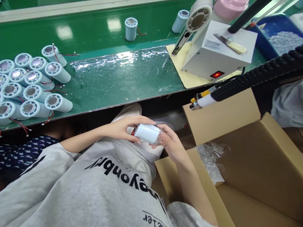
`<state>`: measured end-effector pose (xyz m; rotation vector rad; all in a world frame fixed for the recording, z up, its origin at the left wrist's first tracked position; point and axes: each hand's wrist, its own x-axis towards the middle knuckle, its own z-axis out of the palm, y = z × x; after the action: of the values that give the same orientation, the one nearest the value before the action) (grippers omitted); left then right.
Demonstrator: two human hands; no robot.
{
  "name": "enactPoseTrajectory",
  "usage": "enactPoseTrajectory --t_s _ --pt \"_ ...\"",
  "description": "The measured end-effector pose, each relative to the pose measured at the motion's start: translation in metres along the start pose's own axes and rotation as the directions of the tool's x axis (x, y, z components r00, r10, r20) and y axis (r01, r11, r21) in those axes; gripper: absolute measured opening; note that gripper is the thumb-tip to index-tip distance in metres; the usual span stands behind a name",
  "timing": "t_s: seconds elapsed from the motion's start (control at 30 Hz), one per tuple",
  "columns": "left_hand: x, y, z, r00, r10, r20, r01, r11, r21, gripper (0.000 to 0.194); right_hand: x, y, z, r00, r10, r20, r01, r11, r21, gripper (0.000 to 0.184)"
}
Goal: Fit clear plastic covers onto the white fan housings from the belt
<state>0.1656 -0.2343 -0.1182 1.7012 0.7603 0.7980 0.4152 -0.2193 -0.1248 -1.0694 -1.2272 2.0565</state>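
Note:
Over my lap, below the table edge, both hands hold one white cylinder (148,132) lying on its side. My left hand (125,127) curls over its left end, where a bit of red wire shows. My right hand (170,142) grips its right end, where a clear plastic cap or film sits between the fingers.
Several white cylinders with red wires (30,86) lie stacked at the left of the green table (118,78). Two more stand at the back (131,28). A white heat machine (216,52) stands at right. An open cardboard box (255,157) with clear plastic caps (210,154) is beside my right knee.

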Motion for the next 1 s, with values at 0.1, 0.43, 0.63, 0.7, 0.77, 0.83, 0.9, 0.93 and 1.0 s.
enactPoseTrajectory --t_s 0.1,0.43,0.63,0.7,0.77,0.83,0.9,0.93,1.0 --pt "0.001 0.0 0.0 1.0 0.023 -0.002 -0.023 1.0 0.011 0.068 0.001 -0.001 0.002 0.998 0.065 0.011 -0.065 0.997 0.028 0.064" --pt "0.003 -0.001 0.002 0.994 0.111 0.01 -0.111 0.994 0.004 0.073 0.004 -0.003 0.012 0.966 0.244 0.08 -0.253 0.959 0.13 0.077" --pt "0.0 0.002 0.006 0.996 0.083 -0.025 -0.082 0.996 0.045 0.063 0.002 0.004 0.007 0.94 0.284 0.186 -0.293 0.956 0.02 0.085" --pt "-0.001 0.007 0.009 0.998 -0.021 -0.052 0.022 0.999 0.023 0.061 0.0 0.01 0.003 0.987 0.15 0.058 -0.141 0.982 -0.126 0.077" --pt "-0.002 0.011 0.011 0.985 -0.157 -0.072 0.153 0.987 -0.047 0.062 -0.001 0.017 -0.001 0.975 -0.206 -0.089 0.161 0.919 -0.36 0.05" --pt "-0.002 0.015 0.013 0.963 -0.26 -0.075 0.25 0.961 -0.12 0.065 -0.002 0.021 -0.005 0.796 -0.606 -0.007 0.488 0.649 -0.584 0.029" --pt "-0.001 0.016 0.012 0.948 -0.313 -0.057 0.301 0.939 -0.164 0.07 -0.003 0.022 -0.007 0.606 -0.764 0.222 0.684 0.359 -0.635 0.045" --pt "-0.001 0.017 0.011 0.947 -0.318 -0.045 0.307 0.936 -0.171 0.072 -0.003 0.022 -0.008 0.574 -0.765 0.291 0.723 0.307 -0.619 0.05" --pt "0.0 0.017 0.008 0.961 -0.274 -0.022 0.268 0.952 -0.147 0.074 -0.005 0.019 -0.008 0.649 -0.708 0.279 0.706 0.422 -0.57 0.053"
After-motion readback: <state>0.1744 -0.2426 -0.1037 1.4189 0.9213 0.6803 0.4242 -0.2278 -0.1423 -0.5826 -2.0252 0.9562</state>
